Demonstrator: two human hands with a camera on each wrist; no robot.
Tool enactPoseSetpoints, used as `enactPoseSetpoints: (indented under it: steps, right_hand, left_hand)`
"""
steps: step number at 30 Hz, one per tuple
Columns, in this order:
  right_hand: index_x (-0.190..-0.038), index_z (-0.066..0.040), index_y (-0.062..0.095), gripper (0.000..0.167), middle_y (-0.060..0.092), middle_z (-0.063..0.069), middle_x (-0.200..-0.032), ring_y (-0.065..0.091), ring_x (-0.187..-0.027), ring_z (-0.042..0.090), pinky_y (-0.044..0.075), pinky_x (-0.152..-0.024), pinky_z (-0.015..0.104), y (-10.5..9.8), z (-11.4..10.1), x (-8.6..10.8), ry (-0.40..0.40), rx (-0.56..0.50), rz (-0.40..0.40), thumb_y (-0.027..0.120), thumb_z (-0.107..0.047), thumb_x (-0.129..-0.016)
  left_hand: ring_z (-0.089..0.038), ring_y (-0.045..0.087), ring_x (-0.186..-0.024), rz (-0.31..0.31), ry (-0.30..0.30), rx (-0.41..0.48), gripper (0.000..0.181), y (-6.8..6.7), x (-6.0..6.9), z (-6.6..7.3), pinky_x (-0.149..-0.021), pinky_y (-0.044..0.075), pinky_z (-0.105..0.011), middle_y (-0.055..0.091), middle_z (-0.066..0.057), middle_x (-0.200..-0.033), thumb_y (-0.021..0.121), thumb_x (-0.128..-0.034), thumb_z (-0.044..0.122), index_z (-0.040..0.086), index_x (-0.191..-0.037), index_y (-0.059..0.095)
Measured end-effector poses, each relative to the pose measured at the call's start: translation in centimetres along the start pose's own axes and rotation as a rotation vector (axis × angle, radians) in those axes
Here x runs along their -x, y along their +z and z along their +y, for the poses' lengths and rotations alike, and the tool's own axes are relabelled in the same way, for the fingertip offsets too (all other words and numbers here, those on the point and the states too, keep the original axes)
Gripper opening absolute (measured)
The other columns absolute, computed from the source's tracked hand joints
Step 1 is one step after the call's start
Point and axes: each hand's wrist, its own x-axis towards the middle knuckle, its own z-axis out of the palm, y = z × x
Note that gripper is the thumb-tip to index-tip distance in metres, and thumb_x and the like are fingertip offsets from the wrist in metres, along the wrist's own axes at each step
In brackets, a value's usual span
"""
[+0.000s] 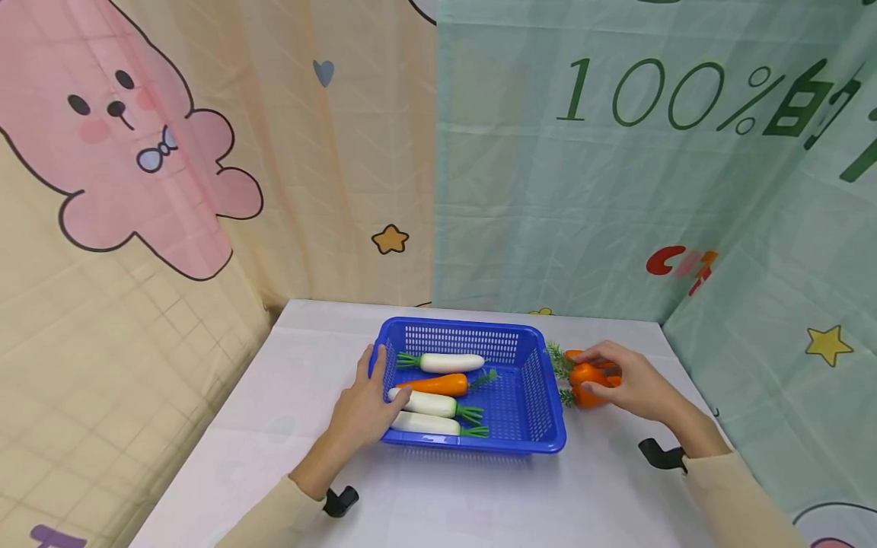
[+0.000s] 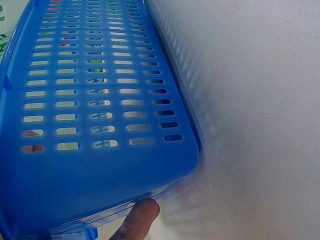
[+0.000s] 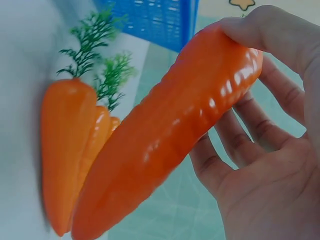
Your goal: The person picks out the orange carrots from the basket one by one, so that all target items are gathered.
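A blue basket [image 1: 460,441] holds several white radishes [image 1: 452,364] and one orange carrot [image 1: 435,385] with a green top. At its left end, my left hand [image 1: 361,407] grips the rim, thumb over the inner side near the radishes. One fingertip [image 2: 145,210] shows by the basket's lower corner in the left wrist view. To the right of the basket, my right hand [image 1: 637,387] pinches a glossy carrot [image 3: 165,135] near its thick end, thumb on one side. More carrots [image 3: 67,150] with feathery green tops lie on the table just beyond the held one.
A white-covered table [image 1: 466,502] bears everything. Printed curtains [image 1: 548,213] stand behind it and at both sides. Black wrist pieces [image 1: 340,502] stick out under both forearms.
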Motion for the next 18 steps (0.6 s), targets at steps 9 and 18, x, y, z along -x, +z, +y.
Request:
enactPoseSetpoints:
  steps: [9, 18]
  right_hand:
    - [-0.135, -0.019, 0.081, 0.042, 0.082, 0.006, -0.134, 0.078, -0.118, 0.028, 0.068, -0.099, 0.028, 0.7, 2.3, 1.4, 0.013, 0.043, 0.021, 0.094, -0.007, -0.098]
    - [-0.135, -0.012, 0.080, 0.046, 0.081, 0.015, -0.138, 0.073, -0.127, 0.041, 0.067, -0.106, 0.064, 1.7, 3.4, 2.4, 0.119, 0.078, -0.048, 0.096, -0.004, -0.093]
  left_hand:
    - [-0.030, 0.065, -0.073, -0.001, -0.005, -0.003, 0.101, 0.0, 0.1, 0.0, -0.076, 0.066, -0.049, 0.014, -0.025, -0.195, 0.067, -0.1123, 0.057, 0.008, -0.187, 0.019]
    - [-0.031, 0.070, -0.075, 0.002, 0.002, -0.005, 0.101, 0.0, 0.1, 0.0, -0.087, 0.068, -0.058, 0.014, -0.025, -0.195, 0.066, -0.1122, 0.057, 0.007, -0.187, 0.019]
